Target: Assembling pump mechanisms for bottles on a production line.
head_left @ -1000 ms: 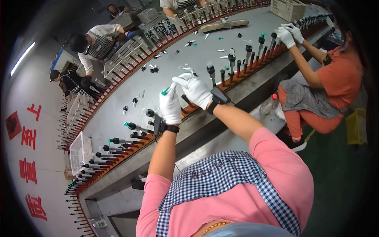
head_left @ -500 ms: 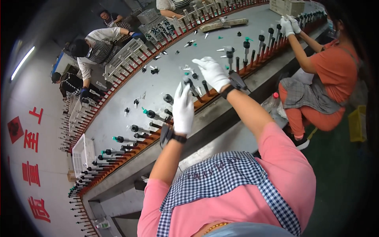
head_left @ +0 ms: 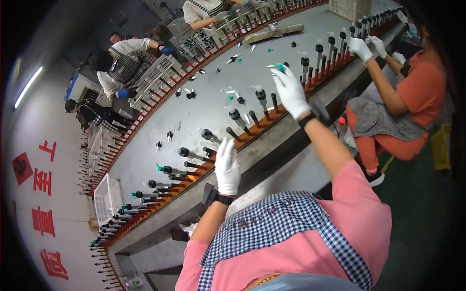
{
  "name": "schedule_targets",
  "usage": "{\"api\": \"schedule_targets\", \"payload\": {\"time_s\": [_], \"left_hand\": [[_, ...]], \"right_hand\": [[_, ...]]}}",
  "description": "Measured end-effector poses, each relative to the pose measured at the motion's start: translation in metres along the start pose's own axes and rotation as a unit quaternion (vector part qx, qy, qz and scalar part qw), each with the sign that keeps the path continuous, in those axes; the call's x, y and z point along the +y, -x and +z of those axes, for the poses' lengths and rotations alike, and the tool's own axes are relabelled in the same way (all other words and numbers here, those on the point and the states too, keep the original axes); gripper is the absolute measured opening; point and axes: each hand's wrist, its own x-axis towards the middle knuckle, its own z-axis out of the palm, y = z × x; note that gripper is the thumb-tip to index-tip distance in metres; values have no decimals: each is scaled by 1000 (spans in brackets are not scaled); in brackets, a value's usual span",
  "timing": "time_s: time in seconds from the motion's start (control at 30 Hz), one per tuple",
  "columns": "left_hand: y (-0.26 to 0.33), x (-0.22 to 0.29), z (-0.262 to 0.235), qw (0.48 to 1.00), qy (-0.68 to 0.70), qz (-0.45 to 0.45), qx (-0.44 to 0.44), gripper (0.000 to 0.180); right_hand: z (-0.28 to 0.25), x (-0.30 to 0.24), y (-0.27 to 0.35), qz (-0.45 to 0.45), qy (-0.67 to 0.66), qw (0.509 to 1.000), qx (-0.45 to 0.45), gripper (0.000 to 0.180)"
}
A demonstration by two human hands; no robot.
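Both hands have spread further apart than half a second ago: right hand (head_left: 290, 91) in a white glove has reached up and out over the table toward 1 o'clock, left hand (head_left: 227, 166) in a white glove has dropped back toward the near edge. Small teal plastic cap (head_left: 278, 67) sits pinched at the right fingertips (head_left: 283, 72), fingers closed on it, held above the long grey worktable (head_left: 213, 77), just beside the black-headed pins standing in the orange-red rail (head_left: 252, 133) along the near edge. Left hand flat, fingers together and extended, nothing seen in it, resting at the rail near a black-capped pin (head_left: 208, 135) at its 11 o'clock. Black wrist device (head_left: 213, 196) on the left wrist, another black band (head_left: 310, 114) on the right. More black-headed pins with teal tips (head_left: 162, 169) run along the rail toward 8 o'clock. Loose small parts (head_left: 233, 92) scattered mid-table. At 2 o'clock a co-worker in an orange top (head_left: 420, 92) with white-gloved hands (head_left: 361, 47) works at the same rail. At 11 o'clock other workers (head_left: 121, 63) sit at the far side beside white plastic crates (head_left: 155, 77). White crate (head_left: 106, 196) lies at 8 o'clock.
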Motion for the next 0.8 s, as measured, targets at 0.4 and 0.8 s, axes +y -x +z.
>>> {"api": "schedule_targets", "payload": {"time_s": [0.4,0.8], "left_hand": [[-84,15,40,993,97,-71,16,27],[-105,-17,13,909,265,-321,26,36]], "right_hand": [[21,2,65,37,-78,995,55,33],[63,-23,-20,208,-118,968,-76,30]]}}
